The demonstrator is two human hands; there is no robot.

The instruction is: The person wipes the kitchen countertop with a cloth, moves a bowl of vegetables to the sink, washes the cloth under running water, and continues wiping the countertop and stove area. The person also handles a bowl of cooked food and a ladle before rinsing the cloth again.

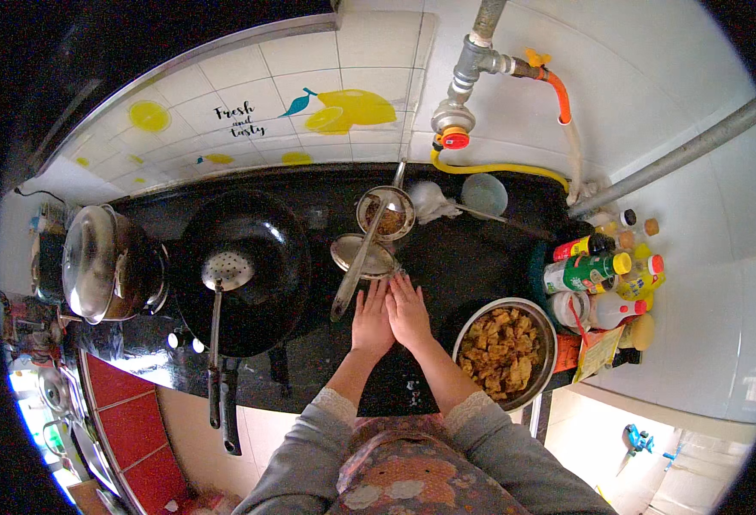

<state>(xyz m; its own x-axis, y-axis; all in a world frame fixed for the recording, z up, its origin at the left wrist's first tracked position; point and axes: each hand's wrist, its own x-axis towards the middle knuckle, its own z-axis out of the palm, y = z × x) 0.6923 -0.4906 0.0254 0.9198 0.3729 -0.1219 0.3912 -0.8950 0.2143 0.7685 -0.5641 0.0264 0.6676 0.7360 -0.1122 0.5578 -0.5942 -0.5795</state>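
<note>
My left hand (pixel 373 326) and my right hand (pixel 409 312) lie side by side, thumbs close together, fingers stretched forward and flat. Neither visibly holds anything. Just beyond the fingertips is a shallow round metal lid or dish (pixel 362 254). A utensil's long metal handle (pixel 354 280) slants across it, its lower end left of my left hand. Behind the dish stands a small round metal container (pixel 407 211) with brown bits inside. To the right of my right forearm sits a steel bowl (pixel 549 343) full of browned, fried-looking chunks (pixel 500 354).
Left on the black counter (pixel 464 257) is a wok (pixel 262 309) with a perforated skimmer (pixel 227 270) in it. A lidded steel pot (pixel 94 262) stands farther left. Several bottles (pixel 579 275) crowd the right end. A pale bowl (pixel 484 196) and pipes (pixel 474 64) are behind.
</note>
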